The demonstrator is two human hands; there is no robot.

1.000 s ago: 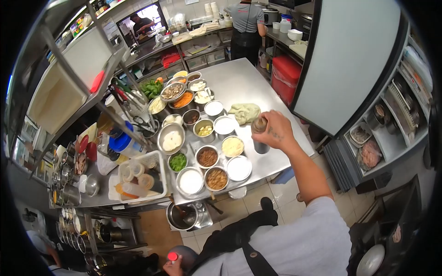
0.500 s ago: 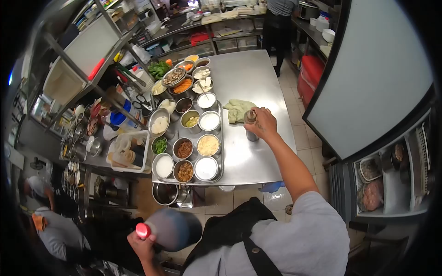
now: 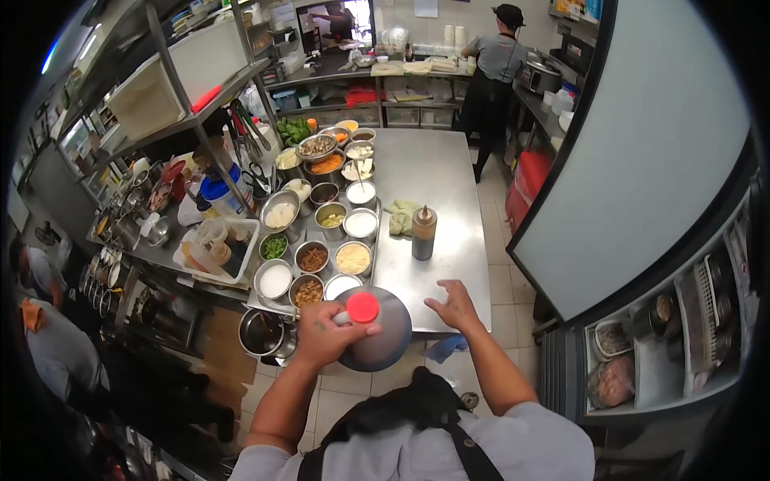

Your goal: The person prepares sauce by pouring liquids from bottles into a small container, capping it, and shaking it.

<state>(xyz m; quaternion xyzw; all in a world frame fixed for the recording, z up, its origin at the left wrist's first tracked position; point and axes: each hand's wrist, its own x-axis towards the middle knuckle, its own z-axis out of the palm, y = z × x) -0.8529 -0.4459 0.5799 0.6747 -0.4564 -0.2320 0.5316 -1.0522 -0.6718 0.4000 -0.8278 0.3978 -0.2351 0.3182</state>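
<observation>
My left hand point(image 3: 322, 335) is wrapped round the handle of a large jug point(image 3: 387, 343) with a red cap point(image 3: 363, 308) and dark contents. The jug is in front of me at the near edge of the steel table point(image 3: 417, 164), hiding part of it. To its right my right hand point(image 3: 457, 308) hovers with fingers apart, holding nothing. Farther up the table stands an upright squeeze bottle point(image 3: 423, 236) with dark liquid in it. A crumpled green cloth point(image 3: 400, 219) lies just left of that bottle.
Several metal bowls of ingredients, such as shredded cheese point(image 3: 353, 258) and chopped greens point(image 3: 273, 247), line the table's left side. An open fridge door point(image 3: 642, 144) stands on the right. A co-worker point(image 3: 495, 68) is at the back counter; other people are at far left.
My left hand has brought the jug up and rightward to the table edge. My right hand has let go of the squeeze bottle and drawn back toward me.
</observation>
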